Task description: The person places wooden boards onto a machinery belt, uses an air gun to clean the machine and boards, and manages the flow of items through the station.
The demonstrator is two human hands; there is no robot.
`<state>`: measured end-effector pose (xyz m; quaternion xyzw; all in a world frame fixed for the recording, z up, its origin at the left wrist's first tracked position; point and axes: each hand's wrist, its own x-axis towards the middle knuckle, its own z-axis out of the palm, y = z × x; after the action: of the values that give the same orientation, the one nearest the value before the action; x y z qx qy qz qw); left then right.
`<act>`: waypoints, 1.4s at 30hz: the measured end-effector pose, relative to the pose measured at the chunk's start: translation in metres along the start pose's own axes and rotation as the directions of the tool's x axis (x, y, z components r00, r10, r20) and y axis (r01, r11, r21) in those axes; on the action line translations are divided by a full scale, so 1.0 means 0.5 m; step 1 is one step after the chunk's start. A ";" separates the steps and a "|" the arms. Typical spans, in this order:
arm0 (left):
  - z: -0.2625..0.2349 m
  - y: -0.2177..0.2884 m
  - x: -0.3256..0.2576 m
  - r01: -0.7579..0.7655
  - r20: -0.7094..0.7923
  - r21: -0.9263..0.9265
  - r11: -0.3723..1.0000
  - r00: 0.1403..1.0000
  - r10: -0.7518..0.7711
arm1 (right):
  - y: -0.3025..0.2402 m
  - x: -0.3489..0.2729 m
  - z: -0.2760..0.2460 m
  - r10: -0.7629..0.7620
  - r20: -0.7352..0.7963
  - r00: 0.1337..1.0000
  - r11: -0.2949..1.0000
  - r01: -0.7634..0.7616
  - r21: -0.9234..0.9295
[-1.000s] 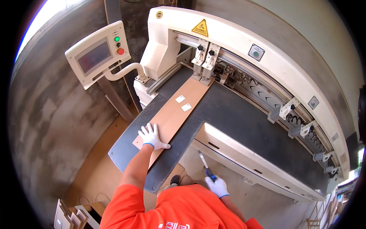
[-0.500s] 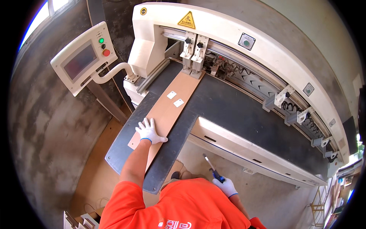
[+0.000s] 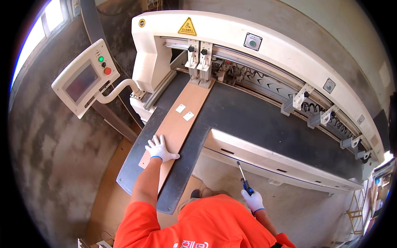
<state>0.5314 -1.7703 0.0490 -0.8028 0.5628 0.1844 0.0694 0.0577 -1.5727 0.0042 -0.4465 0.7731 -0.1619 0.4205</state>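
A long light-brown wooden board [image 3: 175, 124] lies on the machine's dark bed, its far end beneath two white clamps [image 3: 199, 62]. Two small white labels [image 3: 184, 112] are stuck on its top face. My left hand [image 3: 161, 149], in a white glove, presses flat on the board's near part with the fingers spread and the thumb reaching past its right edge. Low on the right, my gloved right hand [image 3: 253, 201] is closed around a blue-and-black-handled tool [image 3: 247, 186]. The tool's long thin metal shaft points away from me, over the floor beside the bed.
A control panel [image 3: 82, 80] with a screen and buttons stands at the left on a bent arm. The white machine beam [image 3: 223, 29] arches across the back. Further grey stops [image 3: 298, 100] line the right side. The bed's white inner wall [image 3: 256, 153] borders the opening before me.
My right hand has moved slightly right with the tool, whose shaft now points more straight ahead. My left hand stays on the board. The whole view has shifted a little.
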 end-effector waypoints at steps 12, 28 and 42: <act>-0.008 -0.010 0.005 -0.026 0.019 0.026 0.999 0.999 0.026 | -0.007 0.019 0.069 -0.150 0.210 0.966 0.980 0.173 -0.094; -0.005 -0.020 -0.004 -0.019 0.018 -0.004 1.000 1.000 0.019 | 0.031 0.086 0.105 -0.128 0.208 0.970 0.989 0.141 -0.047; -0.006 -0.021 0.012 0.005 0.025 0.000 1.000 1.000 -0.005 | 0.068 0.072 0.072 -0.237 -0.335 0.912 0.971 0.233 -0.050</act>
<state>0.5436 -1.7725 0.0485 -0.8019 0.5597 0.1942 0.0769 0.0585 -1.5791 -0.0567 -0.5036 0.7752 -0.2819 0.2569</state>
